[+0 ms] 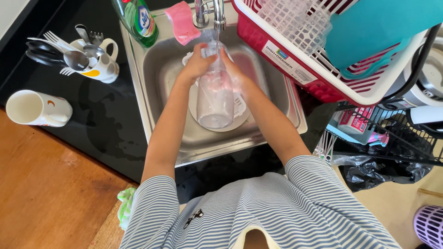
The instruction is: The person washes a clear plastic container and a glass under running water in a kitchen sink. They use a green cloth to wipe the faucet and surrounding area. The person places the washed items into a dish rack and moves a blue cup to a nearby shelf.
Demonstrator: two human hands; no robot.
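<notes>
Both my hands hold a tall clear glass (215, 99) over the steel sink (157, 74), under the tap (218, 14), where a thin stream of water runs onto it. My left hand (197, 62) grips the glass near its top on the left side. On the right side my right hand (234, 69) wraps around it. The glass is tilted, its base toward me, above a white plate (240, 113) lying in the sink.
A green dish-soap bottle (137, 19) and pink sponge (182, 22) sit at the sink's back edge. A mug of cutlery (94, 60) and a white mug on its side (37, 109) rest on the black counter. A red-and-white dish drainer (318, 69) holds a teal item.
</notes>
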